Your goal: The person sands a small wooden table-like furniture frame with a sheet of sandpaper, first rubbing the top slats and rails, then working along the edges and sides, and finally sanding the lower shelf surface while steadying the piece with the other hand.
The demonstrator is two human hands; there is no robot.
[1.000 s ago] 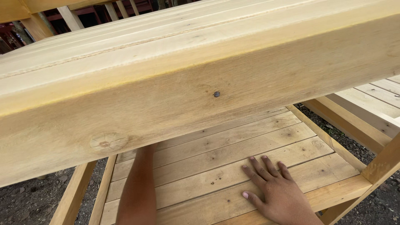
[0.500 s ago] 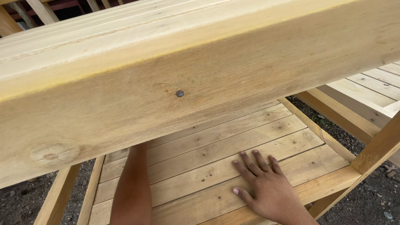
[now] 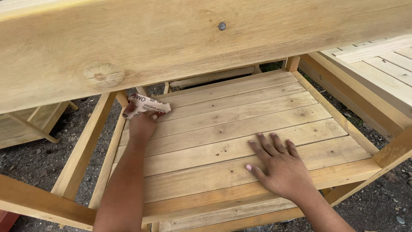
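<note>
Left hand [image 3: 141, 124] now out from under beam [image 3: 171, 47], grip pinching sandpaper [image 3: 146, 105] at slatted shelf [image 3: 240, 111] corner, right hand [image 3: 279, 165] spread flat

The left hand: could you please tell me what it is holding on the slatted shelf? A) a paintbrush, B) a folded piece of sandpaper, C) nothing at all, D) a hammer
B: the left hand grips a folded piece of sandpaper against the far left of the slatted shelf, while the right hand lies flat and empty.
</note>
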